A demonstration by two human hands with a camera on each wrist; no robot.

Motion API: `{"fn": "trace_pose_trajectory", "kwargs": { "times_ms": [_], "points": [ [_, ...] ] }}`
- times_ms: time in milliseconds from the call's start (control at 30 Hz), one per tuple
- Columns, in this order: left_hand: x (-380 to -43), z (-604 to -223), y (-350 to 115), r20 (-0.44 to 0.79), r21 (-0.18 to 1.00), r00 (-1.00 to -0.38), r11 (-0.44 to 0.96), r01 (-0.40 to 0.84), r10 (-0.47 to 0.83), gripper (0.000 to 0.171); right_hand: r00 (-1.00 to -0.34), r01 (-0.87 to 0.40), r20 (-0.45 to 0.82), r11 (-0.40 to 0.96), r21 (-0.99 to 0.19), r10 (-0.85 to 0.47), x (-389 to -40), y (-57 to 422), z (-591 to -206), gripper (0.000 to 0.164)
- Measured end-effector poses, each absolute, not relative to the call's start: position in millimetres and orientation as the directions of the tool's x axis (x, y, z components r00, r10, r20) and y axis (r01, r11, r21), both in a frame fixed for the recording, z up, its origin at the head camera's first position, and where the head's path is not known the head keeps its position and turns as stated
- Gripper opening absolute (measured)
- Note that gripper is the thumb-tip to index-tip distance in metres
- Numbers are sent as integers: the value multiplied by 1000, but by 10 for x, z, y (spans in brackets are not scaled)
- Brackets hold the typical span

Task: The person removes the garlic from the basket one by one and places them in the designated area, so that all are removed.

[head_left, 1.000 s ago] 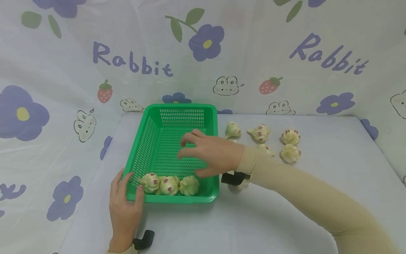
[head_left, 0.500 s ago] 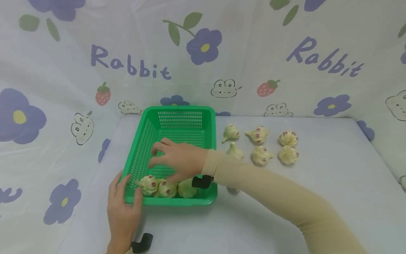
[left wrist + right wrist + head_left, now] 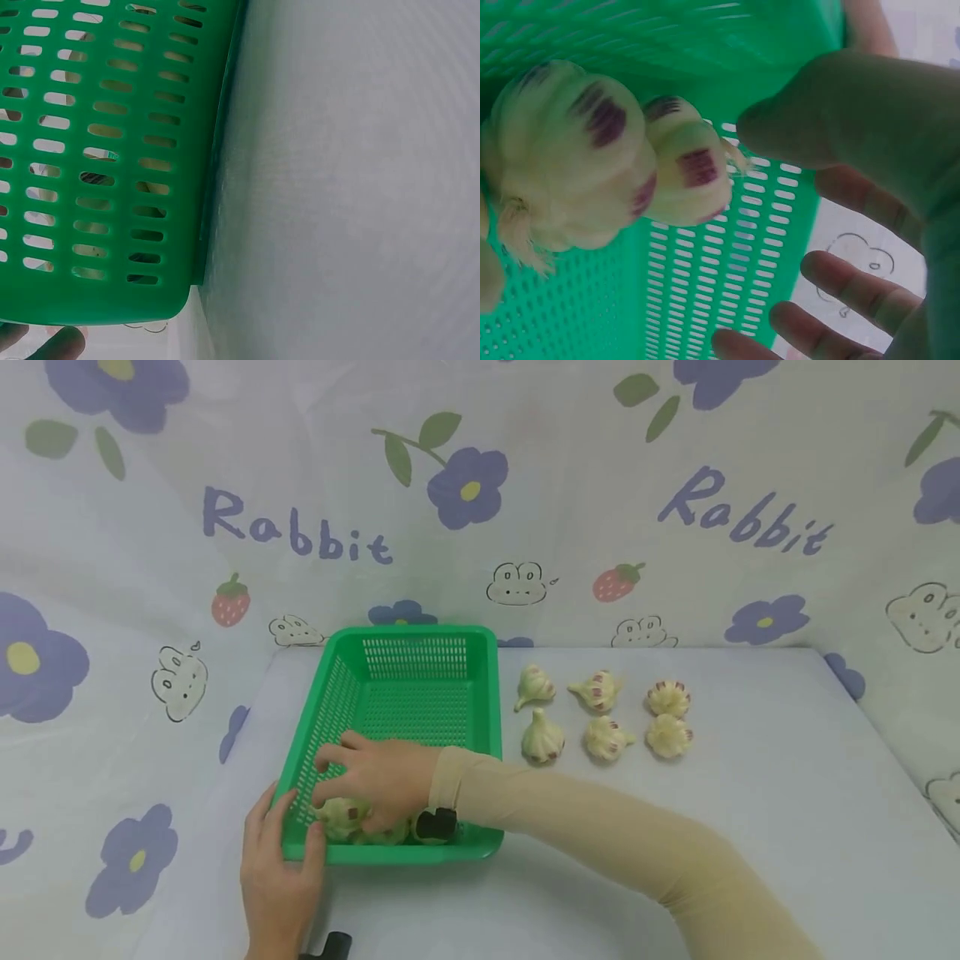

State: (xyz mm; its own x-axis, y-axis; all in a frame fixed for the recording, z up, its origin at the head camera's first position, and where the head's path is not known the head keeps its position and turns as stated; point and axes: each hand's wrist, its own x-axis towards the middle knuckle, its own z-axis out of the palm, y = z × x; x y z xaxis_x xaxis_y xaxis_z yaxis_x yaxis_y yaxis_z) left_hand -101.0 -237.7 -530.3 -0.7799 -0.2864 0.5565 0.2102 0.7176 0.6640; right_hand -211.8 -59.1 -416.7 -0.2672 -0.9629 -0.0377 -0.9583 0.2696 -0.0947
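In the head view, my left hand point(image 3: 279, 881) grips the front left corner of a green plastic basket point(image 3: 390, 853), thumb over the front rim and fingers along the left one. Its fingertips point(image 3: 64, 343) show at the basket's rim in the left wrist view. My right hand point(image 3: 382, 779) hovers inside the basket above garlic bulbs point(image 3: 340, 820) lined along the front wall. Seen from the right wrist, the thumb and fingers are spread apart with nothing between them, beside a purple-marked garlic bulb point(image 3: 697, 165). The right hand and its wrist camera partly cover the bulbs.
Right of the basket, several more garlic bulbs point(image 3: 542, 739) lie in two rows on the white table point(image 3: 750, 810). A patterned cloth point(image 3: 555, 468) hangs behind the table. My right sleeve point(image 3: 585, 797) crosses the basket's right rim.
My right hand has moved left and lower, from the basket's right side to over the bulbs at the front left. The left hand stays at the corner. The head view has shifted slightly.
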Motion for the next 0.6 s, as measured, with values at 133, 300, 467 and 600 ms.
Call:
{"fn": "trace_pose_trajectory", "kwargs": {
  "times_ms": [133, 300, 467, 600],
  "points": [
    [-1004, -5326, -2383, 548, 668, -784, 717, 200, -292, 47, -275, -955, -58, 280, -101, -960, -2108, -623, -4223, 52],
    [-1006, -5348, -2390, 558, 665, -776, 717, 209, -292, 48, -260, -960, -63, 265, -88, -963, -2093, -681, -4290, 51],
    [-1004, -5343, -2391, 558, 666, -779, 714, 215, -285, 48, -243, -969, -82, 246, -28, -967, -2075, -756, -4324, 48],
    [-1006, -5334, -2388, 560, 663, -778, 717, 216, -284, 48, -258, -966, -127, 258, 16, -958, -2065, -815, -4341, 53]
  ]
}}
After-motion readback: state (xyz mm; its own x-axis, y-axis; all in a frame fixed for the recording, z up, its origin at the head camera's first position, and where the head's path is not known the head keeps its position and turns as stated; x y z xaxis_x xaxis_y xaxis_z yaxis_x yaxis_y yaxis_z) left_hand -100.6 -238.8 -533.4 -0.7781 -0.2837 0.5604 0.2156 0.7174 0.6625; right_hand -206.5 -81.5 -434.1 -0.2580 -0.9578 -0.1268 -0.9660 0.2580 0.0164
